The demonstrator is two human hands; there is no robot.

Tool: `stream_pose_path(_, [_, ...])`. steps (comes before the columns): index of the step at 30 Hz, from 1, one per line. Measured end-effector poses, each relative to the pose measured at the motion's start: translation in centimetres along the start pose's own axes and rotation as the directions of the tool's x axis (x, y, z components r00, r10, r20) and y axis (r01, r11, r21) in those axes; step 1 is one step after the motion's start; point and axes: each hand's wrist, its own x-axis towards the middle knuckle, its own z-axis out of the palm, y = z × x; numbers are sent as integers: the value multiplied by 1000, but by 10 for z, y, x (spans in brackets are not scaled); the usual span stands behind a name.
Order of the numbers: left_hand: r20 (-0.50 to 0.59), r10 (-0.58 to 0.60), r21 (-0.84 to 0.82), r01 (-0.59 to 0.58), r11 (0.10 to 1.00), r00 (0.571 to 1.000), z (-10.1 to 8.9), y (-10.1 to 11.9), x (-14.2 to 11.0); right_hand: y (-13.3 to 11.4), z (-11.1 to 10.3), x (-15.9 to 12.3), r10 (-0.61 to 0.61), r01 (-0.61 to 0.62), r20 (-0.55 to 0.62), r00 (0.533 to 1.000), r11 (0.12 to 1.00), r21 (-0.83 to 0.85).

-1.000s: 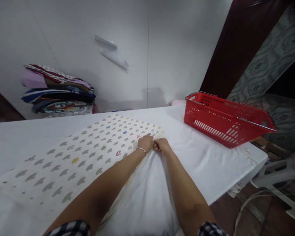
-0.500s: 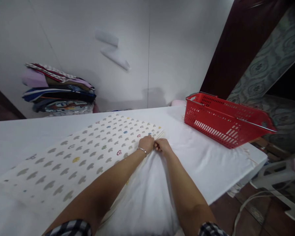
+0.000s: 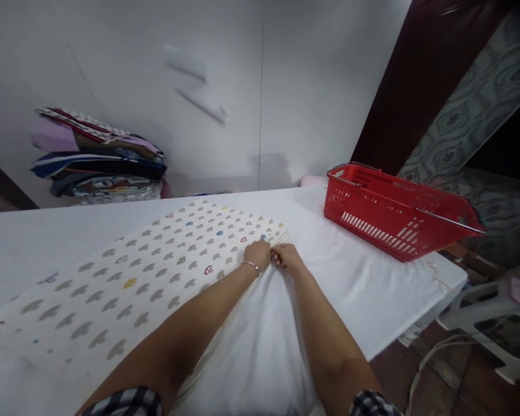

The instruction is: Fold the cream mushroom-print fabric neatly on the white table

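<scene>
A cream cloth (image 3: 156,268) printed with grey and a few coloured mouse-head shapes lies spread over the white-covered table (image 3: 364,289). My left hand (image 3: 257,255), with a bracelet at the wrist, is closed on the cloth's right edge. Close beside it, my right hand (image 3: 286,256) pinches the same edge, its fingers bent. Between my forearms, white fabric (image 3: 264,341) is pulled into folds running toward me. The fingertips of both hands are partly hidden, so the exact grip cannot be seen.
A red plastic basket (image 3: 398,214) with metal handles stands at the table's right end. Folded clothes (image 3: 99,156) are stacked at the back left against the wall (image 3: 312,86). A white plastic stool (image 3: 481,323) and a cable (image 3: 433,355) are at the lower right.
The view has shifted slightly, so the surroundings sit a little further left. Both hands stay in the same spot on the cloth edge.
</scene>
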Motion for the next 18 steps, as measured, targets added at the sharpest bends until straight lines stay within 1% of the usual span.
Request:
stream_pose_path(4, [-3, -72, -27, 72, 997, 997, 2, -7, 6, 1, -15, 1, 57, -63, -95, 994, 996, -59])
stream_pose_path(7, [-4, -71, -41, 71, 997, 997, 3, -12, 9, -3, -18, 3, 137, -146, -114, 984, 987, -74])
stream_pose_path(12, [-6, -71, -65, 70, 995, 997, 2, -15, 10, -17, -4, 10, 276, -279, -53, 960, 958, -66])
stream_pose_path(18, [16, -74, -109, 76, 991, 997, -6, -17, 8, -27, 11, 8, 360, -357, 43, 932, 932, -64])
